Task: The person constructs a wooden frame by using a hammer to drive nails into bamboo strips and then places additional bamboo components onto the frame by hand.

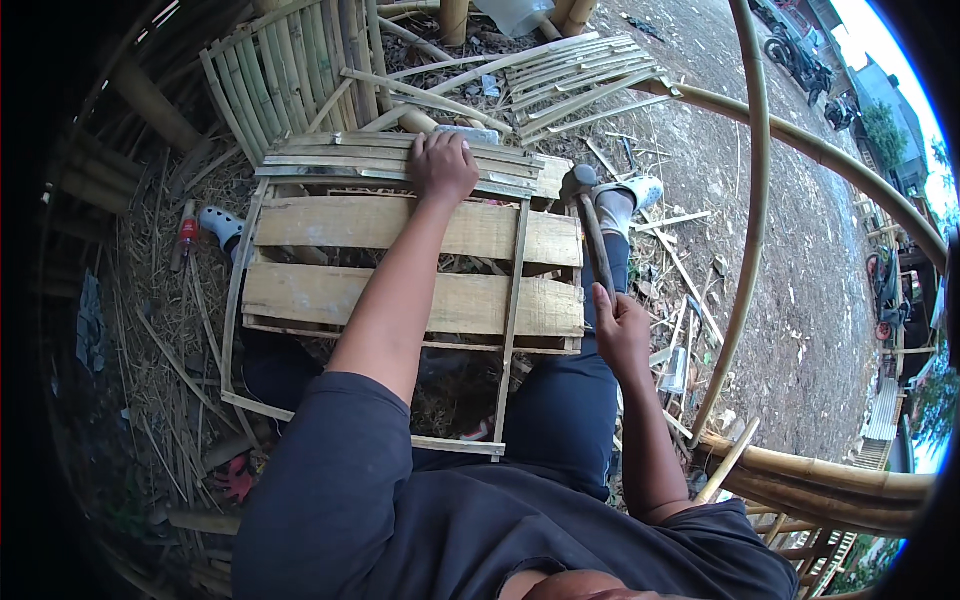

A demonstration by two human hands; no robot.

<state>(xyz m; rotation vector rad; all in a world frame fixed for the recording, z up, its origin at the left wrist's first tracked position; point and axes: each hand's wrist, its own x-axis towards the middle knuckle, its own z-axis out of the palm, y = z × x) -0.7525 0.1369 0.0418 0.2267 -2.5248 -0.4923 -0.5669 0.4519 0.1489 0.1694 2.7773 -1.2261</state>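
My right hand (622, 335) is closed round the wooden handle of a hammer (579, 182), whose dark head points away from me at the right edge of a wooden crate. Across the far side of the crate (400, 300), my left hand (443, 168) presses down on several bamboo slats (335, 160) laid side by side. Its fingers reach forward over the slats and are partly bent. The slats lie on a thin bamboo frame (513, 320), which rests over the crate's wide boards and extends toward my lap. Whether a nail is under the fingers cannot be seen.
A finished-looking slatted bamboo panel (290, 75) leans at the far left, and another slatted panel (580, 80) lies at the far right. Bent bamboo poles (755, 200) cross on the right. A red-labelled bottle (188, 228) and loose strips litter the ground. A clear glass (675, 370) is right.
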